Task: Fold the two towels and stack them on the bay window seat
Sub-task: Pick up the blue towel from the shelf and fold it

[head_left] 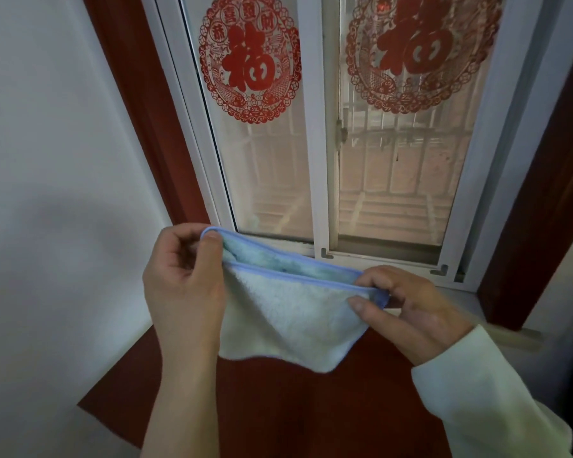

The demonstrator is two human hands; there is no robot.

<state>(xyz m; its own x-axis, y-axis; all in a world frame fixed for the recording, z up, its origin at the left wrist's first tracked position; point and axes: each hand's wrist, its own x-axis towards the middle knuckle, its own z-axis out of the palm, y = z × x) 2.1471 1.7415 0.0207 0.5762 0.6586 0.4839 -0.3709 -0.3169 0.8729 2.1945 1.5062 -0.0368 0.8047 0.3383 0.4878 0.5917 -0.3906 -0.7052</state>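
A small fluffy towel [288, 315], pale blue-white with a blue trim, hangs in the air above the dark red bay window seat [311, 414]. It is doubled over, its two trimmed edges running side by side along the top. My left hand [182, 279] pinches the upper left corner. My right hand [407, 309] pinches the upper right corner between thumb and fingers. The lower part of the towel hangs free and does not touch the seat. No second towel is in view.
Behind the towel is a white-framed sliding window [318, 160] with two red paper cut-outs [248, 57] on the glass. Dark red trim [139, 104] frames the bay; a white wall [47, 193] stands on the left. A pale stick [510, 335] lies by the sill at right.
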